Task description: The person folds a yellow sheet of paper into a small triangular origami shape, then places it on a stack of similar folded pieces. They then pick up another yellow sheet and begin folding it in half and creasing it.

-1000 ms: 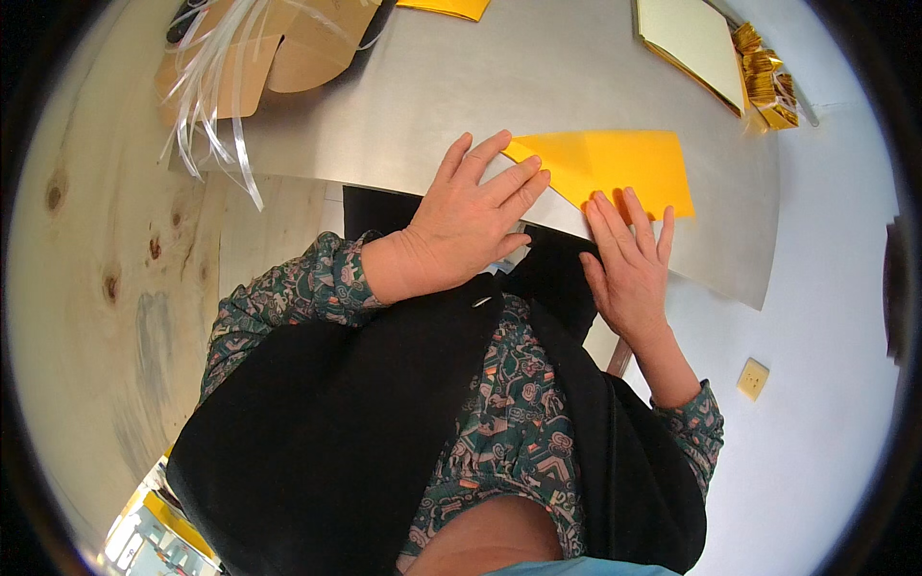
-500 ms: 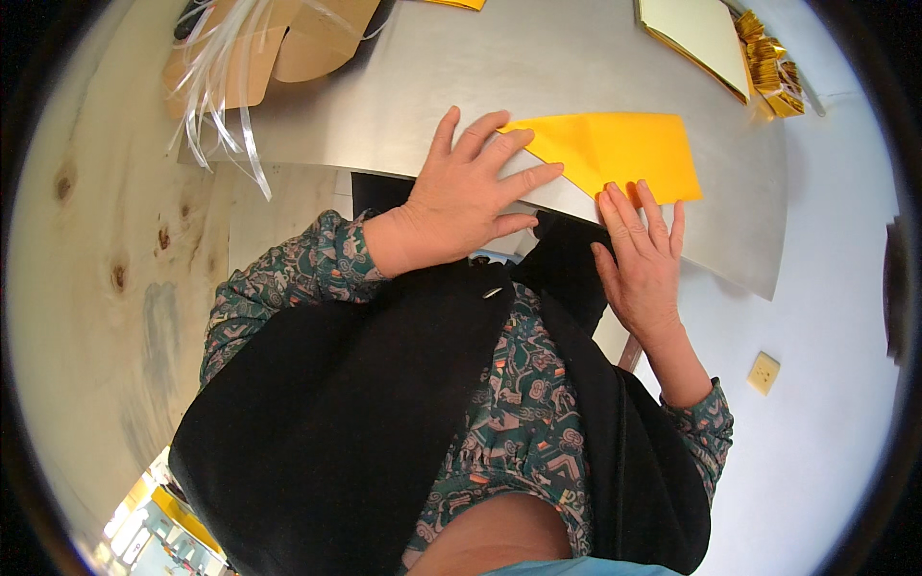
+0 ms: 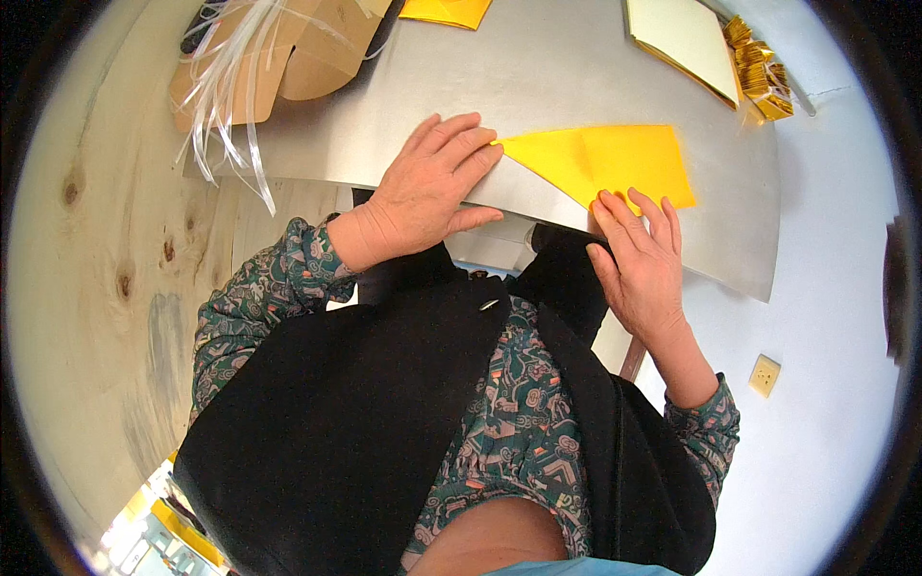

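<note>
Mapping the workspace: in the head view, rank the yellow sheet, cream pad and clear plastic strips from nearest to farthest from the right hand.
From the right hand:
1. Yellow sheet, under its fingertips.
2. Cream pad, far edge of the table, ahead.
3. Clear plastic strips, far left.

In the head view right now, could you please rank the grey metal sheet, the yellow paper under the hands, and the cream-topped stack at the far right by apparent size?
1. grey metal sheet
2. yellow paper
3. cream-topped stack, farther off and cut by the rim, so unsure.

Left hand [image 3: 432, 182] lay flat at yellow sheet [image 3: 600, 161] corner; right hand [image 3: 642, 257] pressed its near edge on grey table [image 3: 538, 77].
</note>
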`<state>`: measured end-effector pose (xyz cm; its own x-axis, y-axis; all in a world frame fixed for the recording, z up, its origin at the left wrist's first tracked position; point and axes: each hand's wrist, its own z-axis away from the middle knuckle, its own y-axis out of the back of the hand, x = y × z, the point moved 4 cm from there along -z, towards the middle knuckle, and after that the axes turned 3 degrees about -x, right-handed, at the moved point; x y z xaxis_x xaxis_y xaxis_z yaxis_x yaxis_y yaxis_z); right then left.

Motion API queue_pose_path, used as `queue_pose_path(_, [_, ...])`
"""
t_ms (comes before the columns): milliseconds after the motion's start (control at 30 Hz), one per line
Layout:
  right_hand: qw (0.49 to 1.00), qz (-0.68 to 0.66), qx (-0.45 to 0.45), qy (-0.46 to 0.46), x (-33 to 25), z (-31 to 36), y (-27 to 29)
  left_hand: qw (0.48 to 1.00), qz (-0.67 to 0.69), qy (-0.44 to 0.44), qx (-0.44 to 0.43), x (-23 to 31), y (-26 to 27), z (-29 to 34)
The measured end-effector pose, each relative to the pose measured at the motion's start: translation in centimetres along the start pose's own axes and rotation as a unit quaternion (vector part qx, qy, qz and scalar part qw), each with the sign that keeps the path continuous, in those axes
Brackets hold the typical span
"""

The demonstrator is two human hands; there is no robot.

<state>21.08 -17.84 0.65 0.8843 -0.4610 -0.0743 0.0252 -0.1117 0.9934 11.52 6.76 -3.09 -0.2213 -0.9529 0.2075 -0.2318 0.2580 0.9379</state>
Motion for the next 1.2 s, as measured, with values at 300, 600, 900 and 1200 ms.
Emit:
queue_pose_path(300, [0.983,-0.053,-0.176,-0.004,2.0,-4.3,2.8,0.986,0.086,-0.115,-0.08,0.8,0.6,-0.8])
queue_pose_path(600, [0.979,-0.071,-0.193,-0.004,4.7,-9.2,2.3,0.976,0.086,-0.196,-0.043,5.2,-0.3,-2.6])
queue_pose_path(900, [0.988,-0.018,-0.131,-0.084,2.7,-11.1,0.6,0.949,0.202,-0.218,0.109,14.2,-7.0,-11.4])
queue_pose_path(1200, [0.994,-0.104,0.001,-0.031,2.6,-5.5,-0.7,0.906,0.335,-0.219,-0.135,11.8,-2.2,-6.2])
